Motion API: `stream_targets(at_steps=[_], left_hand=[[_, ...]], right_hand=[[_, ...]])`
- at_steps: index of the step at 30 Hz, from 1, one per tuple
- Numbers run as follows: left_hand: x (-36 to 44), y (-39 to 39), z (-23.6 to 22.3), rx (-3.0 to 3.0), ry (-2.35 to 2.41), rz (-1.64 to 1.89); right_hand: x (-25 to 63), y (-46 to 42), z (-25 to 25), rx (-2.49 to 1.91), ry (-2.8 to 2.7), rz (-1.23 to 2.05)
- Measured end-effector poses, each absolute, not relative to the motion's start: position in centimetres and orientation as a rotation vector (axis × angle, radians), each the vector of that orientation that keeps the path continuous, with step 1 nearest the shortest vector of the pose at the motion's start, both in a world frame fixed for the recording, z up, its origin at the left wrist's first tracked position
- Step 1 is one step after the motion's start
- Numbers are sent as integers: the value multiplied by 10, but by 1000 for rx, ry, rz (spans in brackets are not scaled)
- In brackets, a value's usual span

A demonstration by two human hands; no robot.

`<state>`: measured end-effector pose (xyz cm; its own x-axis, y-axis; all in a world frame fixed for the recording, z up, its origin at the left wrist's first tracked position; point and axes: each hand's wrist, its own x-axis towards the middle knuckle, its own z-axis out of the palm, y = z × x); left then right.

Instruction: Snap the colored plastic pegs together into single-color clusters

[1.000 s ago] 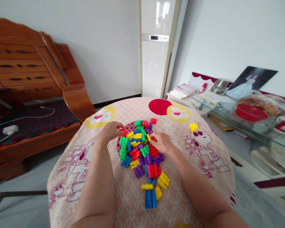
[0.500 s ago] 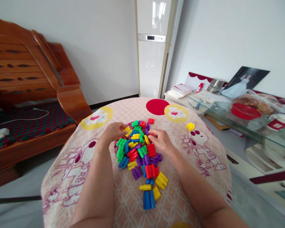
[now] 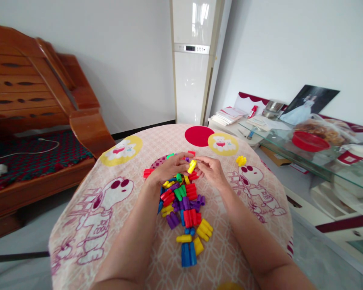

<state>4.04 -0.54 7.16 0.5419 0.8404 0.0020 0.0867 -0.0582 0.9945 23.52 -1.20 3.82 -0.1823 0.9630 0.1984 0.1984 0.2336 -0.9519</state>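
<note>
Over the far part of a loose heap of coloured plastic blocks (image 3: 186,191), my two hands have come together. A small yellow block (image 3: 192,166) is tilted between their fingertips. My left hand (image 3: 171,168) reaches across the heap from the left, its fingers closed at the block and its palm hiding several pieces. From the right, my right hand (image 3: 211,171) pinches at the same yellow block with thumb and fingers. The heap below has red, green, blue, purple and yellow ribbed pieces. A blue block (image 3: 189,254) and a yellow block (image 3: 205,229) lie nearer to me.
A cluster of yellow pieces (image 3: 241,161) sits apart on the right of the round table's patterned cloth (image 3: 109,225). A wooden bench (image 3: 42,104) stands left, a tall white cabinet unit (image 3: 190,84) behind. On the right, a glass shelf (image 3: 314,157) carries a red bowl (image 3: 311,141).
My left hand has moved right across the heap to meet my right hand, which has risen slightly. The yellow block now shows between their fingertips. The view has shifted slightly.
</note>
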Motion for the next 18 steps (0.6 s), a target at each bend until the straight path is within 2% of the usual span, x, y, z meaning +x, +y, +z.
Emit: stream_targets(at_steps=[4,7,13,18], left_hand=[[37,-4,71,1524,807,729],[29,1,70,1565,880,745],[2,6,73,1652,1212,807],[-3,4,75,1618,1252,858]], right_hand=[[241,-9,41,-1071,-1607,1094],[262,-2,45,-1169,-1589,1001],[345,20,39,-1762,-1398,246],[383,26,22,-1955,-1403,-31]])
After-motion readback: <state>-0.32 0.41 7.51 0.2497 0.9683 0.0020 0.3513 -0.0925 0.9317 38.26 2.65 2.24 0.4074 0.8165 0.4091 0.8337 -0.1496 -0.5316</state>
